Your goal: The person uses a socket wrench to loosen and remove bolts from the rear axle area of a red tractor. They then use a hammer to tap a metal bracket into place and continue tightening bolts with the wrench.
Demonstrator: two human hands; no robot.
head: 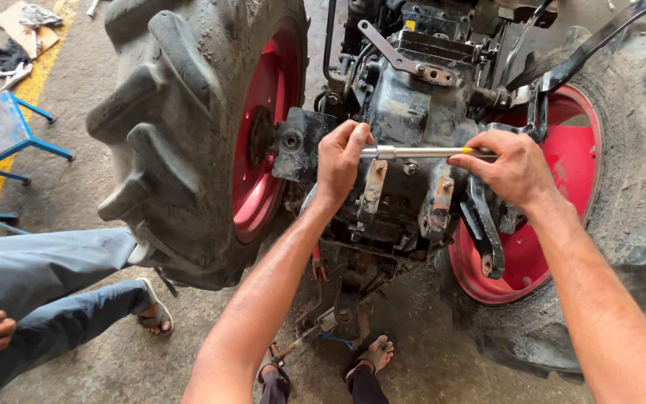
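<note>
At the tractor's rear housing (pixel 405 112), between red-rimmed wheels (pixel 555 224), my left hand (pixel 340 161) and right hand (pixel 514 168) clench a steel rod (pixel 420 152); keeping it level should stop it binding.

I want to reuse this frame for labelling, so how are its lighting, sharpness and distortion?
Head view: soft, even daylight with faint shadows; slight glare on the metal rod gripped by the left hand and right hand; both are sharp; wide-angle bending bulges the left tyre and right tyre at the edges.
</note>
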